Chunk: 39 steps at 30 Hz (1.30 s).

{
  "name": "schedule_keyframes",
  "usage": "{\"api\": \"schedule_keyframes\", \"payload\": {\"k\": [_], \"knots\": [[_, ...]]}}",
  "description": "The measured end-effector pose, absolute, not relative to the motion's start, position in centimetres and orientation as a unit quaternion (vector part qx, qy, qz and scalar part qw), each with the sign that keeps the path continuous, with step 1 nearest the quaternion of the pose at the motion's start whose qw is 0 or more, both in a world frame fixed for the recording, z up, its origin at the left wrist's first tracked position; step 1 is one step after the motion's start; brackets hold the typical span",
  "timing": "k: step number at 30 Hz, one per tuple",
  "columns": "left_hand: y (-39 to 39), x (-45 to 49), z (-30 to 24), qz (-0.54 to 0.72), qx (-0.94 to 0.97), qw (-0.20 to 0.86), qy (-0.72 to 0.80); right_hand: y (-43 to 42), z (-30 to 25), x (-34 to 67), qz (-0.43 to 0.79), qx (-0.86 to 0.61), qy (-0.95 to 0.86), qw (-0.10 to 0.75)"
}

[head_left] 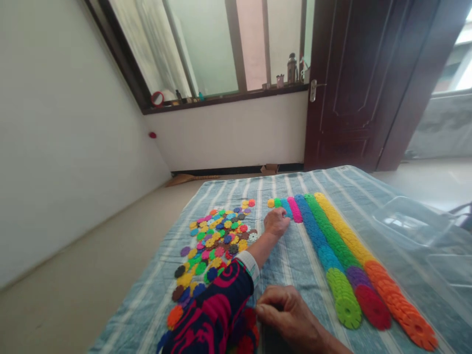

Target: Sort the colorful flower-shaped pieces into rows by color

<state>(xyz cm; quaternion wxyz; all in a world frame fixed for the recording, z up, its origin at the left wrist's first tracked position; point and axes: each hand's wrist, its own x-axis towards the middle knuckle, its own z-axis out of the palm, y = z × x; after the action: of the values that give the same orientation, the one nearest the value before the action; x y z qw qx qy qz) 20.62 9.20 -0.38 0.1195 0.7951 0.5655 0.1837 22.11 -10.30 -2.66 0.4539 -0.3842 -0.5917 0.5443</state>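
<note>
My left hand [276,222] reaches out from a dark sleeve with pink swirls. Its fingers are curled at the near end of a short row of teal discs [286,206], beside a short pink row [294,210]. What the fingers pinch is hidden. My right hand [289,312] rests low on the striped cloth [287,260], fingers curled and thumb pressed to forefinger, next to red discs [246,319] by the sleeve. Left of my arm lies a loose pile of coloured flower-shaped discs [216,241].
Long rows of stacked discs run toward me: blue and green [332,255], purple and red [368,300], yellow and orange [387,290]. A clear plastic box [416,221] sits at the right. A dark door [350,83] and a window sill with bottles stand beyond.
</note>
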Motion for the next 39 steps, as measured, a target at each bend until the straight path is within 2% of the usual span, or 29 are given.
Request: {"api": "schedule_keyframes", "payload": {"k": [15,21,29,39], "knots": [[7.5,3.3,2.4,0.090,0.789,0.006,0.608,-10.7,-2.6,22.0,0.520,-0.420,-0.613,0.422],[4.8,2.0,1.9,0.052,0.818,-0.001,0.572,-10.7,-2.8,22.0,0.521,-0.425,-0.611,0.419],[10.0,2.9,3.0,0.056,0.795,-0.017,0.603,-10.5,-2.7,22.1,0.514,-0.422,-0.617,0.421],[8.6,1.2,2.6,0.060,0.788,-0.034,0.612,-10.5,-2.6,21.9,0.519,-0.423,-0.606,0.431]]}}
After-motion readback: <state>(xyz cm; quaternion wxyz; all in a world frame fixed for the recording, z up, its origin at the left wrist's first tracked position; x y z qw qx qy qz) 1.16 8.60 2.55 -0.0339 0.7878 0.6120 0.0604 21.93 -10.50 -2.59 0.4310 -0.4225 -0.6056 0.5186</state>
